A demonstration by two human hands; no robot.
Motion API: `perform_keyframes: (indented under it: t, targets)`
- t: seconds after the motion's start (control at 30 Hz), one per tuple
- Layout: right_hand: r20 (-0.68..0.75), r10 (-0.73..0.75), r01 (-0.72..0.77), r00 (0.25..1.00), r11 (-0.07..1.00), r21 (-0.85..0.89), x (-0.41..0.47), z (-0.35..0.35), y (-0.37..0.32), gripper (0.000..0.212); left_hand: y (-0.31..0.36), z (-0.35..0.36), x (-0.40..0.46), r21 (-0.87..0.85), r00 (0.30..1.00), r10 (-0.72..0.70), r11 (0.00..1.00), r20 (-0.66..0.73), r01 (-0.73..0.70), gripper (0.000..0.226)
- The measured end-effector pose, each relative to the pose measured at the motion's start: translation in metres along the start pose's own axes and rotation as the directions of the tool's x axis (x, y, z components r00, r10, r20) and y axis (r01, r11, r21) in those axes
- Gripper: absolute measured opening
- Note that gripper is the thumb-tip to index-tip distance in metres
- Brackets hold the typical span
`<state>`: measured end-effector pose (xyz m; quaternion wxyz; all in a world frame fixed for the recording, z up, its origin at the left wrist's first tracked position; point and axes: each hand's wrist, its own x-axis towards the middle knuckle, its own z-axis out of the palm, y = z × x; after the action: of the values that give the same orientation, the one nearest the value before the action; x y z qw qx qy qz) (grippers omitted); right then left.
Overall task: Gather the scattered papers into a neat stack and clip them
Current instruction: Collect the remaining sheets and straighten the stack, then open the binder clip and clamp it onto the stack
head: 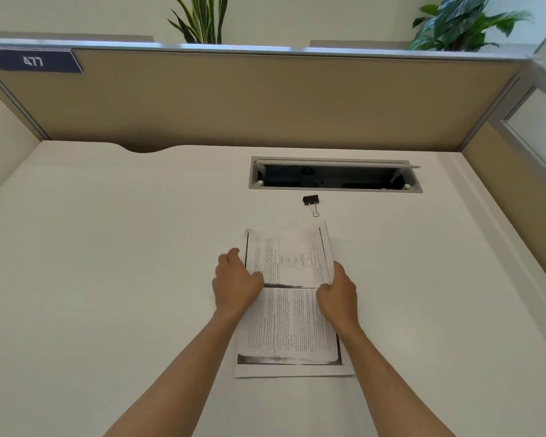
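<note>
Printed paper sheets lie overlapped on the white desk. The upper sheet (292, 257) curls up at its far edge, and I hold it from both sides. My left hand (236, 281) grips its left edge, thumb on the print. My right hand (338, 295) pinches its right edge. A lower sheet (292, 329) lies flat under it, reaching toward me between my forearms. A black binder clip (311, 200) with silver handles rests on the desk just beyond the papers, untouched.
An open cable tray slot (334, 178) is set into the desk (108, 247) behind the clip. Tan partition panels (249, 99) wall the desk at the back and right. Plants (202, 20) stand behind the partition.
</note>
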<state>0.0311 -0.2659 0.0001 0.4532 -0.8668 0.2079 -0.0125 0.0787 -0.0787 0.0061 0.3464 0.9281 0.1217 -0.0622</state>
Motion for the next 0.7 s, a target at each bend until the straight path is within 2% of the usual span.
perform_keyframes:
  t: [0.1,0.17,0.27,0.4,0.5,0.7]
  targets:
    - [-0.026,-0.039,0.038,0.999,0.999,-0.028,-0.001,0.003,0.003,0.048,0.005,0.005,0.001,0.108,0.958,0.222,0.973,-0.183,-0.205,0.054]
    - [-0.032,-0.046,0.044,0.998,0.997,-0.068,0.0,0.004,0.005,0.051,0.005,0.014,0.006,0.163,0.912,0.366,0.927,-0.187,-0.339,0.046]
    - [-0.023,-0.022,0.019,1.0,0.992,-0.123,0.004,0.008,0.008,0.06,0.006,0.027,0.015,0.256,0.872,0.482,0.856,-0.087,-0.448,0.046]
    - [-0.024,0.019,-0.023,1.0,0.983,-0.182,0.006,0.01,0.011,0.064,-0.002,0.04,0.022,0.331,0.885,0.456,0.825,0.091,-0.458,0.063]
    - [-0.083,0.041,-0.06,0.996,0.969,-0.241,0.008,0.008,0.013,0.066,-0.008,0.045,0.022,0.351,0.882,0.458,0.812,0.112,-0.467,0.063]
    - [-0.188,-0.033,-0.031,0.982,0.944,-0.329,0.033,0.004,0.005,0.065,-0.01,0.048,0.023,0.362,0.879,0.453,0.803,0.145,-0.474,0.064]
